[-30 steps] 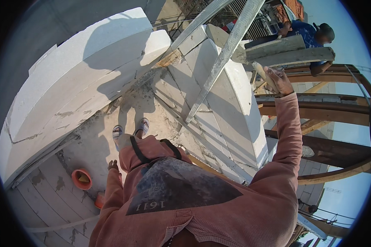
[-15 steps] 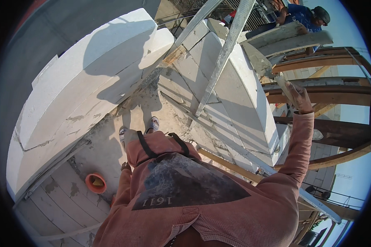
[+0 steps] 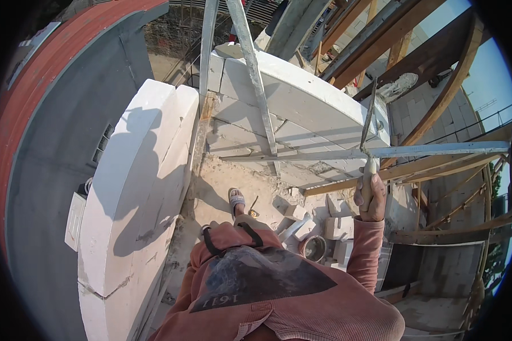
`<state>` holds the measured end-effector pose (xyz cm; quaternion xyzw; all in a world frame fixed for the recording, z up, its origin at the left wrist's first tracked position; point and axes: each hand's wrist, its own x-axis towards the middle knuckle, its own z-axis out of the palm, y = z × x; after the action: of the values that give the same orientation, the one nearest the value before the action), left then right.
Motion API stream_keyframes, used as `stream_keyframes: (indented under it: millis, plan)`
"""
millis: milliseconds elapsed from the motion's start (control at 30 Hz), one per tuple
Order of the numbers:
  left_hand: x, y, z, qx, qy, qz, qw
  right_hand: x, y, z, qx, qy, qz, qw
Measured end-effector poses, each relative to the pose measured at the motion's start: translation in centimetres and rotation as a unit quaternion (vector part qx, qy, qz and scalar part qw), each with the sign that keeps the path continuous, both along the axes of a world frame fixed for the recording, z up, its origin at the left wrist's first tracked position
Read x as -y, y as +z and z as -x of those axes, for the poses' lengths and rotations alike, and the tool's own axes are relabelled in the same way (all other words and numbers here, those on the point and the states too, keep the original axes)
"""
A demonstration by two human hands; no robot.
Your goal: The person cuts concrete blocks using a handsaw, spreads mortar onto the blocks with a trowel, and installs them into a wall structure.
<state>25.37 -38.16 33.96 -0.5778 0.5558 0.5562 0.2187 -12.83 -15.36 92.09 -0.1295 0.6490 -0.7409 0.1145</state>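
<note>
My right hand (image 3: 372, 196) is closed around the pale handle of a trowel (image 3: 370, 119). Its thin blade points up and is seen nearly edge-on. From this angle the trowel crosses in front of a long metal bar (image 3: 438, 150) and the right end of a white block wall (image 3: 301, 94). I cannot tell whether the blade touches either one. My left hand is out of sight; only part of that sleeve shows beside my body.
Another white block wall (image 3: 131, 187) rises on my left. Slanted metal props (image 3: 250, 62) stand ahead. Loose blocks (image 3: 339, 227) and a round bucket (image 3: 313, 248) lie right of my feet. Curved wooden beams (image 3: 446, 91) fill the right side.
My view has swung to the right, bringing the loose blocks and bucket into sight. The right hand has come lower and nearer, still gripping the trowel. The other person has left the view.
</note>
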Motion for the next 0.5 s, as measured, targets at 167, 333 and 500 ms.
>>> stream_keyframes:
  millis: [167, 333, 500]
  plan:
    - [3.5, 0.9, -0.5, -0.012, -0.159, 0.011, 0.987, -4.3, -8.6, -15.4, 0.16, -0.129, 0.049, 0.977]
    - [5.8, 1.6, -5.0, -0.008, -0.269, 0.017, 0.963, -5.9, -15.7, -24.5, 0.34, -0.197, -0.059, 0.917]
    - [4.4, 3.1, -6.3, 0.0, -0.344, 0.006, 0.939, -11.1, -23.2, -31.5, 0.469, -0.333, -0.008, 0.818]
